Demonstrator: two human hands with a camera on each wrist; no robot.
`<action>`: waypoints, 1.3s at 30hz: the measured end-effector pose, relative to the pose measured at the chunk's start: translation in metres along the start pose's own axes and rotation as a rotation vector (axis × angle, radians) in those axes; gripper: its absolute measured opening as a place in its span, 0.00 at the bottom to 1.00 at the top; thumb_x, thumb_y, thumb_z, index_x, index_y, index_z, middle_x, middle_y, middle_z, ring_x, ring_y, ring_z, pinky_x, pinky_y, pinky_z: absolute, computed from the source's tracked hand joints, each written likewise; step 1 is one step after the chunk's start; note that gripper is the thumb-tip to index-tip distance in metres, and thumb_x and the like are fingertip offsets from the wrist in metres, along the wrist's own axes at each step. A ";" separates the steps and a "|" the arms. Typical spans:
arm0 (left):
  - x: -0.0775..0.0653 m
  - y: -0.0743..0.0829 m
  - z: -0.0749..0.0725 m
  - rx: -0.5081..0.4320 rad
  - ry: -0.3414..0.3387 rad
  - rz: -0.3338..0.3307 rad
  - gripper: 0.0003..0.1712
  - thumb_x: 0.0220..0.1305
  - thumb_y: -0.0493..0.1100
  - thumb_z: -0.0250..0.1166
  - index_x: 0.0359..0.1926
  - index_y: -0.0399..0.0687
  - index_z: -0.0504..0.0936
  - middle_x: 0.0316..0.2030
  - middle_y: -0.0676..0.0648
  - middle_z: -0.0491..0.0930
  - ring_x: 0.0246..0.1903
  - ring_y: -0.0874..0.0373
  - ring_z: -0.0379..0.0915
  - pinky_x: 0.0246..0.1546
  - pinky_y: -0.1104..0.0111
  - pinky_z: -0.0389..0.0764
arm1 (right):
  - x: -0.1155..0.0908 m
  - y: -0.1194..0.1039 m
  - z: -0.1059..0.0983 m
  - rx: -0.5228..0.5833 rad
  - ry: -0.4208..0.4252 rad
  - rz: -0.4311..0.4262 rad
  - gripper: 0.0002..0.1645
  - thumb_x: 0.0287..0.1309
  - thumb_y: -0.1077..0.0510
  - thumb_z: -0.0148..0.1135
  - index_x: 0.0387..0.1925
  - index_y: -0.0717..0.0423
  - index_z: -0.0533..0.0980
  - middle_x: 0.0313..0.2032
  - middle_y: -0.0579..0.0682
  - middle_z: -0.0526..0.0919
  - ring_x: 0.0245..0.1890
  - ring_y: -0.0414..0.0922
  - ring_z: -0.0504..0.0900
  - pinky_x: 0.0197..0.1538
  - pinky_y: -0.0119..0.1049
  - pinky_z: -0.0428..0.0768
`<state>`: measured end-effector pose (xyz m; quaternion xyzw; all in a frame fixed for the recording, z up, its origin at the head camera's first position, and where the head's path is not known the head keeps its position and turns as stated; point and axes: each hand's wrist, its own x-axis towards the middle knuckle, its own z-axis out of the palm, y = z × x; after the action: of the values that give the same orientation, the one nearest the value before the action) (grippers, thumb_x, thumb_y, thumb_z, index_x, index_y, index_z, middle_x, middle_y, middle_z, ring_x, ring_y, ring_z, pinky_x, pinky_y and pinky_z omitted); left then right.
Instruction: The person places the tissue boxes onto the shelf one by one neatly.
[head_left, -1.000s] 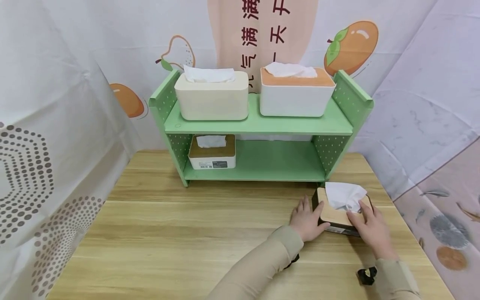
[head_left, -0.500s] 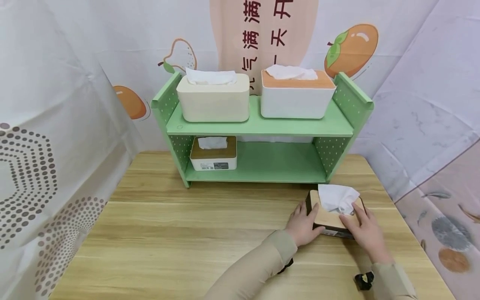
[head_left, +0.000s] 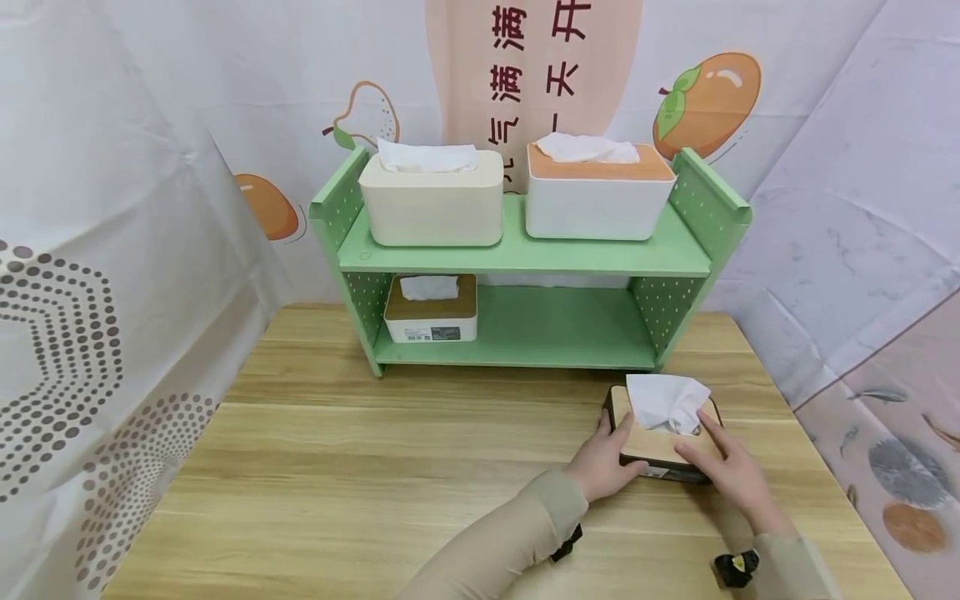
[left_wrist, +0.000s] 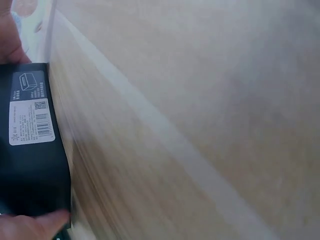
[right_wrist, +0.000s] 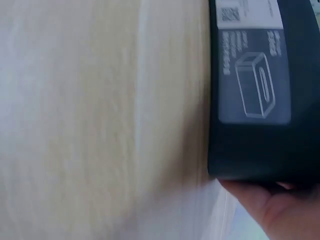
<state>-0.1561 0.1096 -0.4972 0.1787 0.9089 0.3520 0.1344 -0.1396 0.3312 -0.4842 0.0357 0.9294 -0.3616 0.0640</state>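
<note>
A tissue box (head_left: 651, 447) with a light wooden lid and black sides lies at the right of the table, a white tissue (head_left: 667, 400) sticking up from its slot. My left hand (head_left: 604, 463) holds its left end, thumb near the front corner. At the opposite end my right hand (head_left: 733, 473) grips the box, fingers reaching onto the lid and right edge. The left wrist view has the black front side (left_wrist: 30, 175) of the box with its label, a finger at each end. In the right wrist view, right-hand fingers (right_wrist: 250, 197) press against the box's end.
Behind stands a green two-tier shelf (head_left: 525, 259). Its upper board bears a cream tissue box (head_left: 431, 208) and a white one with an orange lid (head_left: 600, 204); below left is a small brown-lidded tissue box (head_left: 431, 308). Printed cloth (head_left: 225, 100) hangs around the wooden table (head_left: 337, 483).
The black-sided tissue box has slid left along the table, with both hands moving along on it. The head view has shifted slightly.
</note>
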 end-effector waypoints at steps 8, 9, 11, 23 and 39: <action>-0.001 -0.005 -0.002 -0.144 0.061 0.009 0.43 0.58 0.55 0.67 0.72 0.63 0.56 0.71 0.36 0.52 0.67 0.44 0.59 0.60 0.63 0.70 | 0.000 0.008 -0.002 0.028 -0.042 -0.073 0.56 0.53 0.47 0.68 0.74 0.56 0.47 0.66 0.78 0.52 0.63 0.75 0.54 0.58 0.68 0.58; -0.002 -0.005 -0.003 -0.158 0.068 0.008 0.43 0.57 0.54 0.68 0.71 0.63 0.58 0.71 0.36 0.53 0.67 0.44 0.59 0.60 0.63 0.70 | -0.001 0.009 -0.001 0.027 -0.041 -0.087 0.57 0.51 0.48 0.70 0.73 0.56 0.47 0.65 0.78 0.53 0.63 0.75 0.54 0.58 0.67 0.59; -0.003 -0.006 -0.005 -0.189 0.083 0.002 0.44 0.55 0.53 0.70 0.70 0.63 0.60 0.70 0.35 0.54 0.67 0.44 0.59 0.60 0.65 0.70 | -0.001 0.012 0.000 0.019 -0.046 -0.107 0.60 0.47 0.49 0.73 0.73 0.55 0.47 0.65 0.79 0.53 0.63 0.75 0.56 0.57 0.66 0.61; -0.010 -0.009 -0.008 -0.243 0.119 -0.023 0.44 0.49 0.51 0.74 0.67 0.62 0.65 0.69 0.36 0.57 0.67 0.49 0.59 0.59 0.70 0.70 | -0.002 0.012 0.004 0.009 -0.043 -0.106 0.64 0.40 0.49 0.77 0.73 0.58 0.49 0.64 0.78 0.56 0.60 0.73 0.61 0.56 0.65 0.63; -0.016 -0.021 -0.016 -0.266 0.175 -0.039 0.44 0.47 0.50 0.76 0.66 0.59 0.68 0.68 0.37 0.58 0.67 0.48 0.60 0.60 0.66 0.70 | 0.003 -0.003 0.015 0.013 -0.067 -0.098 0.64 0.40 0.46 0.77 0.73 0.56 0.50 0.65 0.77 0.55 0.61 0.73 0.60 0.56 0.64 0.64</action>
<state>-0.1526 0.0792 -0.4987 0.1101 0.8658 0.4809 0.0842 -0.1419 0.3189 -0.4938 -0.0218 0.9250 -0.3715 0.0771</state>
